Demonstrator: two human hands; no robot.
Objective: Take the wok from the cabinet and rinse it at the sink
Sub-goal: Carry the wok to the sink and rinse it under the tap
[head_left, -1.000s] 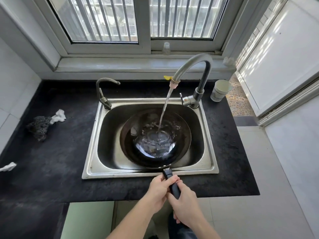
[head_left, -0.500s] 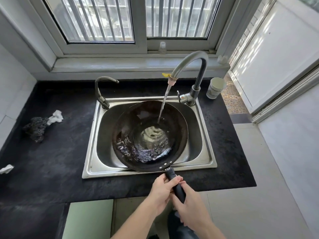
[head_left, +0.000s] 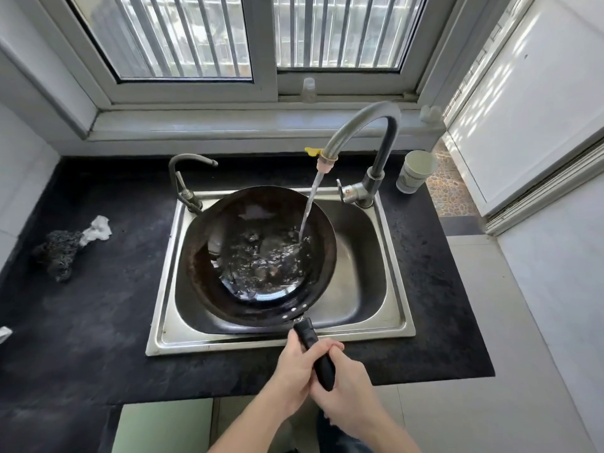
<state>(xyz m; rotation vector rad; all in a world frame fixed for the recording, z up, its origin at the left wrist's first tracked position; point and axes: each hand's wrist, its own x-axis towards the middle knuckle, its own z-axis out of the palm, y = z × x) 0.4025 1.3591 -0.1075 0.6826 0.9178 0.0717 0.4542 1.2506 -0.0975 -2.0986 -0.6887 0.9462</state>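
Swirling now: a second ago the wok (head_left: 258, 253) sat low and centred under the stream, and since then it has come up and slid to the left side of the sink (head_left: 281, 344), so the water (head_left: 310, 207) strikes the right-hand slope of the bowl instead of the middle. I read that as deliberate, letting the flow sweep the wall while the pool sloshes round the bottom.

Both hands are on the black handle (head_left: 315, 351), and that makes sense: a steel pan with water in it is heavy at the far end of a long lever. My left hand (head_left: 294, 374) is wrapped round the handle nearer the pan, fingers curled over the top; my right hand (head_left: 349, 397) is clamped on the butt end behind it, the two touching. The wok hangs over the basin, its far rim near the small side tap (head_left: 183, 178), and I cannot tell whether its underside touches the steel.

The tall gooseneck tap (head_left: 362, 125) is running, spout angled over the bowl. A paper cup (head_left: 415, 173) stands just beside its base, clear of the swing. A dark scouring pad (head_left: 60, 253) and a crumpled tissue (head_left: 96, 228) lie on the black counter (head_left: 98, 305), well to the left, untouched.

My judgement: mid-rinse, the tipping-out not yet done. Watch for slop over the front rim.
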